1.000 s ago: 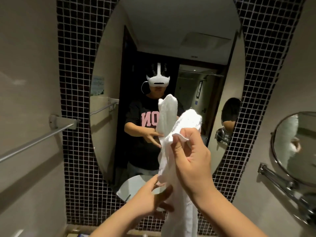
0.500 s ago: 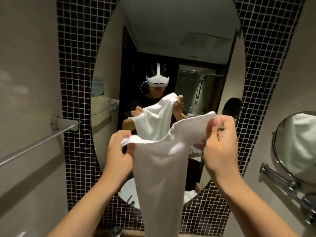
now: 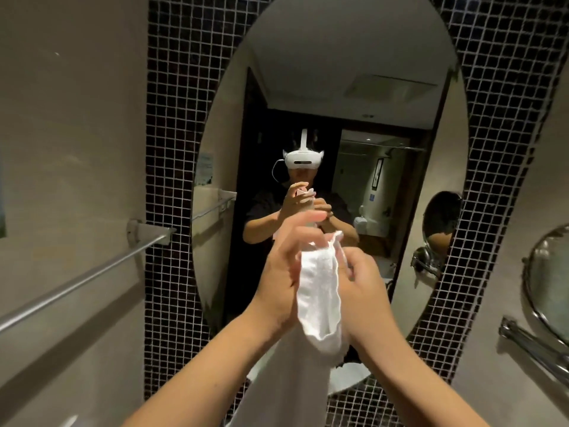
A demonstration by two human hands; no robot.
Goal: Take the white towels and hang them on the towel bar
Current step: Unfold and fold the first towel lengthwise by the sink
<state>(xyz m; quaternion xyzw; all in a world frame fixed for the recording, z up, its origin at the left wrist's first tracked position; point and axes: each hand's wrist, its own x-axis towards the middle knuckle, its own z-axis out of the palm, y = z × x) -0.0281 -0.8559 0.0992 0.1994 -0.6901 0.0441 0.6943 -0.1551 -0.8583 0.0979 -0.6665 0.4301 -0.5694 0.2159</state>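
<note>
White towel gathered in both hands, not yet on the bar.

The towel bar runs bare along the left wall, well apart from the work. The left hand, grip half open, presses the white towel against the right hand, whose grip closes on the top edge; the cloth hangs between the forearms. Judged next: swing left and drape it over. Behind stand an oval mirror and, far right, a round mirror; nothing blocks the way.
</note>
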